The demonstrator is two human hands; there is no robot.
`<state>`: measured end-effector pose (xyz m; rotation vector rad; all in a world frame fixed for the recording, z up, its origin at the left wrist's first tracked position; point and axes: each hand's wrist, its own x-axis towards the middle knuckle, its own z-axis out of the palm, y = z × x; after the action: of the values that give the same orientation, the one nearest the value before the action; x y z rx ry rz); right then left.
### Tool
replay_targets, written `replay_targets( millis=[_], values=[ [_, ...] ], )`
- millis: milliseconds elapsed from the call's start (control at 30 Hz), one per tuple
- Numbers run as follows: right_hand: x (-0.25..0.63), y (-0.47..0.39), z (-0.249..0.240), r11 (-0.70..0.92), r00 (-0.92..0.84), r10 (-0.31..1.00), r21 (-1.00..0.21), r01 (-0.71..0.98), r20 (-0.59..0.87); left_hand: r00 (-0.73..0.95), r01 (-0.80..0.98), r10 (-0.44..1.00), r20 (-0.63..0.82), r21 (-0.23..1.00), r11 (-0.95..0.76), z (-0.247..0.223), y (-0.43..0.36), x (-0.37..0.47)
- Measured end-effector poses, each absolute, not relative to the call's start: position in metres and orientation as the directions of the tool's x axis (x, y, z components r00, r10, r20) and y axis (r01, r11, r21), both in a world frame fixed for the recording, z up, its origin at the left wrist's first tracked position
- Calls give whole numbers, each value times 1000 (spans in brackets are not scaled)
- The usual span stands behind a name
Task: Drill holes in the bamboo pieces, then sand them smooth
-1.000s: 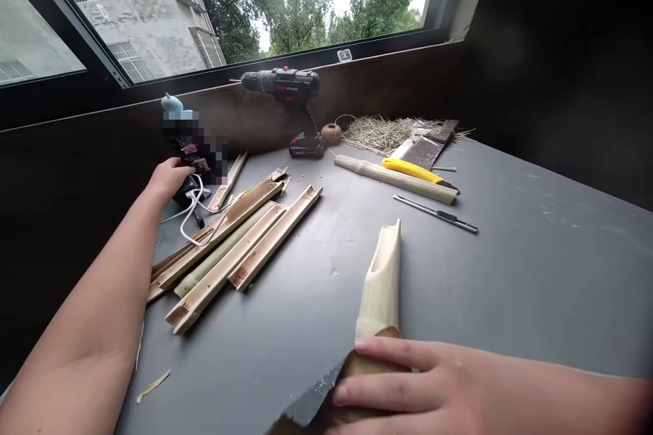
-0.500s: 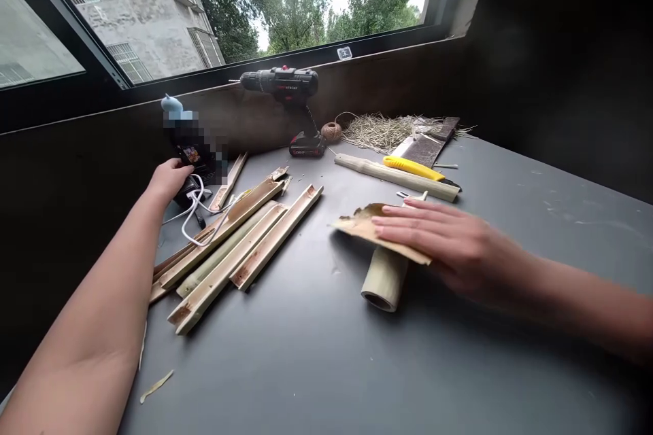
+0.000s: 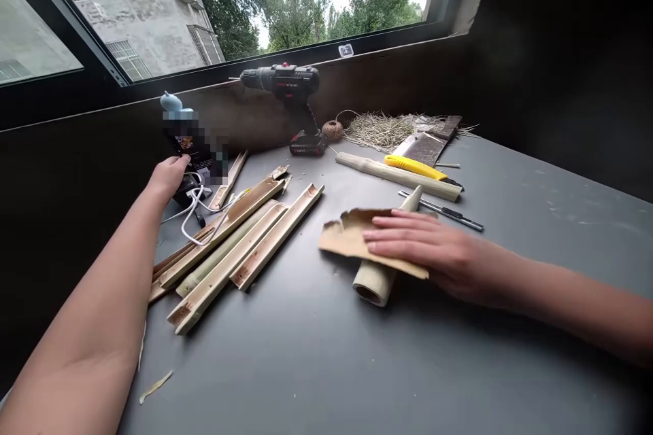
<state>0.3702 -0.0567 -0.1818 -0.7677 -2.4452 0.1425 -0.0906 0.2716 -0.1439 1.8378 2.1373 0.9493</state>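
Observation:
My right hand [image 3: 423, 245] lies with fingers stretched out on a torn brown sheet [image 3: 347, 234], perhaps sandpaper. Under the sheet is a pale bamboo tube [image 3: 376, 282], its hollow end facing me and its pointed far end showing beyond my fingers. Over at the left, my left hand [image 3: 169, 178] has its fingers closed at the edge of a dark phone-like device [image 3: 188, 143] on a stand, partly pixelated. A white cable [image 3: 191, 217] hangs beside it. Split bamboo strips [image 3: 278, 238] lie between my two hands.
A cordless drill [image 3: 293, 92] stands by the wall, near a twine ball [image 3: 332, 130] and a straw pile [image 3: 380, 130]. A yellow-handled tool [image 3: 414, 167] rests against a bamboo piece [image 3: 392, 175]. A slim cutter [image 3: 454, 214] lies beyond my right hand.
My right hand, the sheet and the tube have shifted slightly left; the hand and sheet are also nearer me. More of the tube's pointed end and the slim cutter now shows.

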Motion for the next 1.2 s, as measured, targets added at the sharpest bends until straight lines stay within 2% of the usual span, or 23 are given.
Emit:
replay_targets(
  millis=[100, 233, 400, 467, 567, 633, 700, 767, 867, 1000, 1200],
  values=[
    [370, -55, -184, 799, -646, 590, -237, 552, 484, -225, 825, 938, 264, 564, 39, -143, 272, -90],
    [362, -62, -182, 876, -761, 482, -229, 424, 434, -214, 820, 949, 232, 571, 45, -145, 273, -90],
    [373, -49, -186, 759, -599, 629, -224, 611, 495, -208, 823, 952, 225, 566, 46, -146, 274, -91],
    [366, -57, -185, 785, -640, 610, -247, 569, 467, -215, 827, 948, 235, 560, 49, -146, 274, -91],
    [348, -77, -178, 857, -751, 513, -281, 431, 415, -239, 830, 937, 253, 554, 62, -145, 273, -91],
    [349, -81, -172, 883, -777, 468, -260, 392, 420, -252, 831, 932, 261, 551, 70, -144, 272, -90],
    [361, -73, -170, 877, -747, 478, -200, 437, 462, -251, 832, 933, 259, 549, 72, -144, 271, -89],
    [378, -58, -171, 813, -668, 557, -160, 559, 493, -238, 834, 940, 244, 548, 69, -144, 272, -89],
    [388, -46, -178, 699, -556, 681, -196, 688, 477, -218, 834, 951, 220, 547, 64, -146, 273, -90],
    [365, -67, -181, 745, -613, 659, -272, 609, 436, -203, 831, 955, 218, 554, 50, -147, 273, -91],
    [362, -70, -176, 828, -742, 560, -271, 491, 368, -181, 805, 963, 197, 592, 31, -148, 268, -90]
  ],
)
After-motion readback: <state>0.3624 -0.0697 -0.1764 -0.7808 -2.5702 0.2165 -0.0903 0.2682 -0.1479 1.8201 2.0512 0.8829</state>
